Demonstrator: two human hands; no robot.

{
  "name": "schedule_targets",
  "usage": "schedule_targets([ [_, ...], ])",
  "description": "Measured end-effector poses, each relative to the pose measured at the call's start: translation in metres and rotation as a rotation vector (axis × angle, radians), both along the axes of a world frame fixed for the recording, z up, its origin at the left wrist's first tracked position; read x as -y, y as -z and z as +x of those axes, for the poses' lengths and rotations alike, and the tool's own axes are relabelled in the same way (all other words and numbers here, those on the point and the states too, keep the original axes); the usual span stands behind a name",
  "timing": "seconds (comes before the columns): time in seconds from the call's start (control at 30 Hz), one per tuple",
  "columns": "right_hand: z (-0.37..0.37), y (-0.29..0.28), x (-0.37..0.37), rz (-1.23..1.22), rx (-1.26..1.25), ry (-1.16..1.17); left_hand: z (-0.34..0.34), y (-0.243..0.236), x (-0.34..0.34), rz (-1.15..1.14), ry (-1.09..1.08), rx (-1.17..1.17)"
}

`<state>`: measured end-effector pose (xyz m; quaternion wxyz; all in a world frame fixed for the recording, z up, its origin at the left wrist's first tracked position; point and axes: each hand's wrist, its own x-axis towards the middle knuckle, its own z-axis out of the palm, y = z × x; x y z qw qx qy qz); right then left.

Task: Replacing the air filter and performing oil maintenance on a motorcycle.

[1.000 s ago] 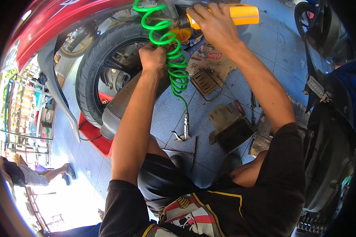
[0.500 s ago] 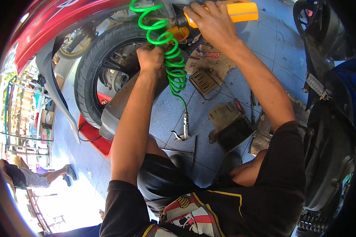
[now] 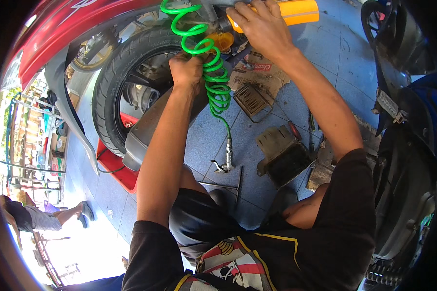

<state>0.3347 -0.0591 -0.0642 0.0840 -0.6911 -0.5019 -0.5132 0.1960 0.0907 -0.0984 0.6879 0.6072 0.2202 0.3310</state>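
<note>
My right hand point(image 3: 264, 29) is wrapped over a yellow plastic bottle point(image 3: 301, 13) at the top, which lies nearly level with its dark neck end to the left. Close below that neck is an amber see-through funnel-like piece point(image 3: 222, 40); whether liquid flows cannot be seen. My left hand point(image 3: 186, 70) is closed beside the motorcycle's rear wheel, above the grey muffler point(image 3: 153, 128). What its fingers grip is hidden. A green coiled air hose point(image 3: 217, 89) hangs in front of it, ending in a metal air blow gun point(image 3: 228, 155).
A rear tyre point(image 3: 104, 97) stands at left over a red tray point(image 3: 115, 167). On the blue tiles lie a dirty air filter point(image 3: 251, 101), an opened black box point(image 3: 286, 162), cardboard point(image 3: 264, 72) and a T-handle wrench point(image 3: 238, 184). Another motorcycle point(image 3: 405, 169) borders the right; a person's leg point(image 3: 70, 213) shows at left.
The yellow bottle's base end sits very slightly higher. Both hands keep their places, and the view has shifted a little.
</note>
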Motion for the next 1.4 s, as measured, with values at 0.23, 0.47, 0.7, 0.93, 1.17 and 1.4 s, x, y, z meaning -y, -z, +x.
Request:
schedule_targets([
  [0.23, 0.000, 0.000, 0.000, 0.008, 0.011, -0.004, 0.002, 0.001, -0.001, 0.030, -0.017, -0.006],
  [0.47, 0.004, 0.012, -0.006, 0.131, 0.037, 0.026, 0.001, 0.000, -0.001, 0.080, -0.025, -0.037],
  [0.7, 0.006, 0.017, -0.007, 0.117, 0.011, 0.010, 0.001, 0.003, -0.002, 0.056, -0.009, -0.021],
  [0.93, 0.006, 0.015, -0.006, 0.119, 0.066, 0.015, 0.002, 0.000, -0.001, 0.020, -0.019, -0.008],
  [1.17, 0.006, 0.016, -0.006, 0.104, 0.099, 0.042, 0.003, 0.002, -0.003, 0.031, -0.020, -0.042],
  [1.4, 0.005, 0.013, -0.006, 0.092, 0.100, 0.036, 0.000, 0.002, -0.002, 0.040, -0.015, -0.010],
])
